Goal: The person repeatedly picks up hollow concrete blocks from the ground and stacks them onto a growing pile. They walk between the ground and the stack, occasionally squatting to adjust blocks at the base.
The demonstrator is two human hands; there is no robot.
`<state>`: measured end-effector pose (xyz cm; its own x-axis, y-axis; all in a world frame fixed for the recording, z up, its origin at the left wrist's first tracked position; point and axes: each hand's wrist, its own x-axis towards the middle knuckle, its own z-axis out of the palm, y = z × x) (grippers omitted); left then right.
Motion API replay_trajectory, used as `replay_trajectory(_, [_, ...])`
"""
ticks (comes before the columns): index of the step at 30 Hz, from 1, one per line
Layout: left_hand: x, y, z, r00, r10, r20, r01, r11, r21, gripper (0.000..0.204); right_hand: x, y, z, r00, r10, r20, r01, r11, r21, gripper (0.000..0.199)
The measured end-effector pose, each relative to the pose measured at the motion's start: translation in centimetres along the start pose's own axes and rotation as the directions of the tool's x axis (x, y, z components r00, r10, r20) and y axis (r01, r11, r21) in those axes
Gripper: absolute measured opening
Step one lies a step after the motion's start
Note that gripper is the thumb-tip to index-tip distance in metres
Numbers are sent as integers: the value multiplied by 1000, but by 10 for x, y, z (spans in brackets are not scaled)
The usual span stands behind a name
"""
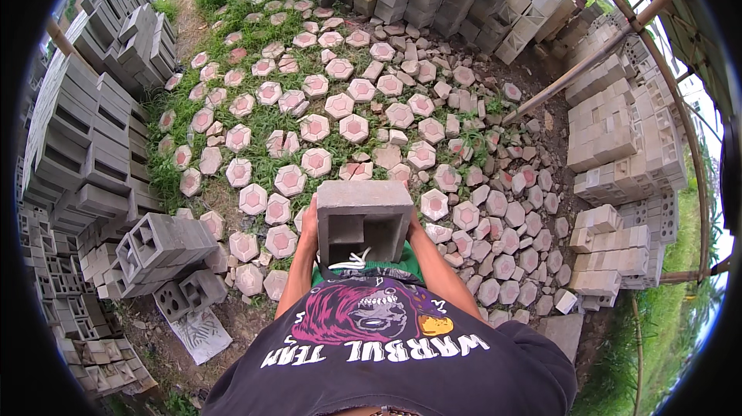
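Along the left edge stand stacks of grey blocks. Nearer, a pile of hollow blocks rises beside a pale sheet lying on the soil. Grass grows rightward from there among hexagonal pavers, pinkish at their centres. The left hand presses against the left side of a block, its fingers mostly hidden. The block is held in front of the person's waist, above the pavers, its hollow side toward the green shorts. The right hand grips the opposite side, its finger spread unclear. Further right come broken pavers, a slanting pole and pale stacks.
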<state>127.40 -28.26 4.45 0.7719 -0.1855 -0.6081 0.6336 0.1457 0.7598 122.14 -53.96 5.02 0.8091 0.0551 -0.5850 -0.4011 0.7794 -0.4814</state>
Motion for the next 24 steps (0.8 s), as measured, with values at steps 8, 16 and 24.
replay_trajectory(8, [93,20,2,991,108,-85,-113,991,-67,57,95,-70,41,994,9,111,3,993,-114,66])
replay_trajectory(16, [203,76,65,977,162,-142,-187,965,-184,36,211,-184,48,993,66,99,-49,984,-169,73])
replay_trajectory(24, [248,162,172,985,107,-139,-116,992,-57,51,248,-280,22,993,115,18,-114,992,-45,73])
